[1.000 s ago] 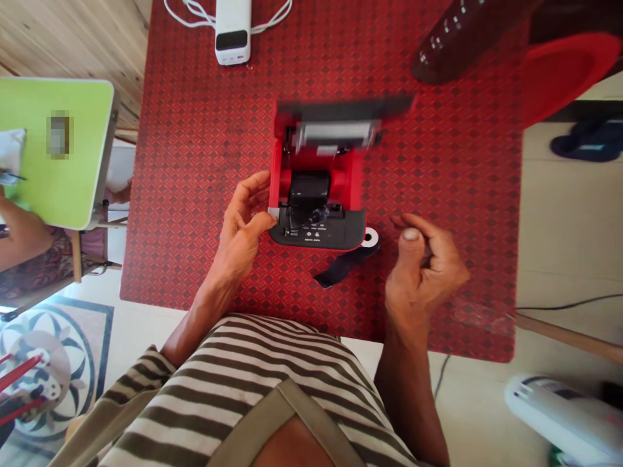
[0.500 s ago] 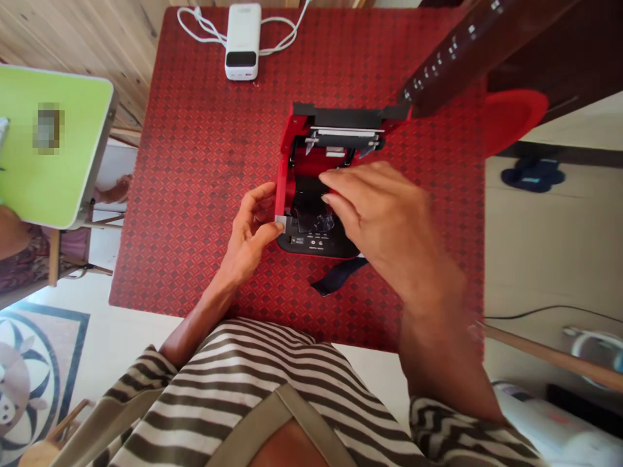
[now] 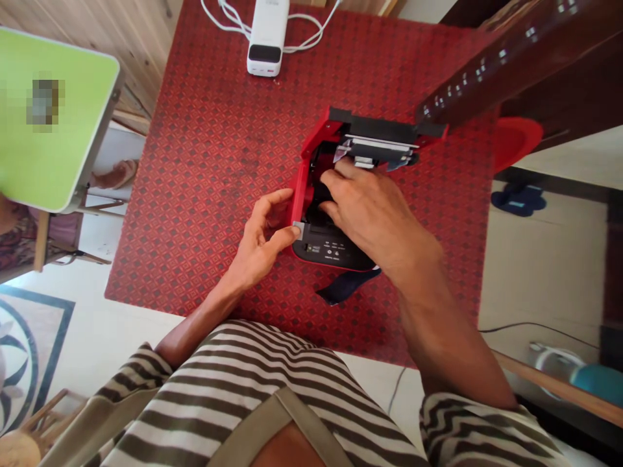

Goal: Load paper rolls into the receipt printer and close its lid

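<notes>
A red-and-black label printer [image 3: 335, 253] stands on the table with its lid [image 3: 384, 130] raised toward the back. My left hand [image 3: 263, 240] holds its left side, the thumb on a grey patch at the front corner and the fingers along the red wall. Inside the open compartment are the bent fingers of my right hand [image 3: 370, 211], reaching toward the back. Its fingertips are partly hidden, and whatever they pinch cannot be made out. A dark strap-like strip [image 3: 345, 285] lies in front of the printer, below my right wrist.
The table [image 3: 209, 168] has a red patterned cover. At its back lies a white power bank [image 3: 267, 39] with white cables [image 3: 311, 35]. A dark wooden post [image 3: 487, 71] slants in at the right. A green table [image 3: 58, 162] stands to the left, near another person's foot [image 3: 117, 175].
My right hand has moved deeper into the compartment, toward the raised lid. The view has shifted, and the printer appears slightly turned and farther right. My left hand keeps its hold.
</notes>
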### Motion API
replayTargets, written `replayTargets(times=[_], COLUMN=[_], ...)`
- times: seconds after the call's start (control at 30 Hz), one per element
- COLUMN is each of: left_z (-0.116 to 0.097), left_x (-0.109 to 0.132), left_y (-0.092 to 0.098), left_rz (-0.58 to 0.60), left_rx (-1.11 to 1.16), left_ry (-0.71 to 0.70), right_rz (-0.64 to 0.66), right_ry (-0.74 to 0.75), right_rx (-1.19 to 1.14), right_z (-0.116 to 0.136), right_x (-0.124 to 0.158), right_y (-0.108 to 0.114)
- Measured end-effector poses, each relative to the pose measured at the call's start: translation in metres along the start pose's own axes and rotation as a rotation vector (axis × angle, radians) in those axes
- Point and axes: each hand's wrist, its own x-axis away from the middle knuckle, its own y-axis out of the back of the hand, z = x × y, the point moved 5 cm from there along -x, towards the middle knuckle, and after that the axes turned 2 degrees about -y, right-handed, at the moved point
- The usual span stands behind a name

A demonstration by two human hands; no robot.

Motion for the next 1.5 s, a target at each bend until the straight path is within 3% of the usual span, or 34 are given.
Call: replayTargets(times=[0.4, 0.63, 0.77, 0.87, 1.0, 1.1, 1.2, 1.37, 1.5], left_z=[0.005, 0.005, 0.008, 0.011, 0.014, 0.013, 0.013, 0.012, 0.01], left_x=[-0.002, -0.003, -0.005, -0.007, -0.008, -0.009, -0.009, -0.009, -0.008], left_y=[0.002, 0.003, 0.005, 0.006, 0.007, 0.007, 0.009, 0.008, 0.007], left_rz=[-0.003, -0.024, -0.019, -0.019, -0.042, -0.041, -0.06, -0.064, -0.079], left_rx=[-0.009, -0.007, -0.004, -0.008, -0.008, -0.013, -0.02, -0.029, -0.019], left_ry=[-0.032, -0.015, -0.034, -0.065, -0.094, -0.096, -0.083, -0.075, -0.049], right_rz=[0.007, -0.225, -0.41, -0.624, -0.854, -0.803, -0.746, -0.614, -0.548], right_ry=[-0.071, -0.061, -0.196, -0.414, -0.575, -0.621, -0.602, -0.558, -0.548], right_rx=[-0.058, -0.288, -0.635, -0.847, -1.122, -1.152, -1.145, -0.953, -0.857], right_z=[-0.001, -0.01, -0.046, -0.09, -0.134, -0.139, -0.127, -0.103, -0.102], right_x=[0.006, 0.052, 0.09, 0.108, 0.105, 0.089, 0.078, 0.073, 0.075], right_y=[0.011, 0.045, 0.058, 0.032, -0.033, -0.073, -0.091, -0.094, -0.094])
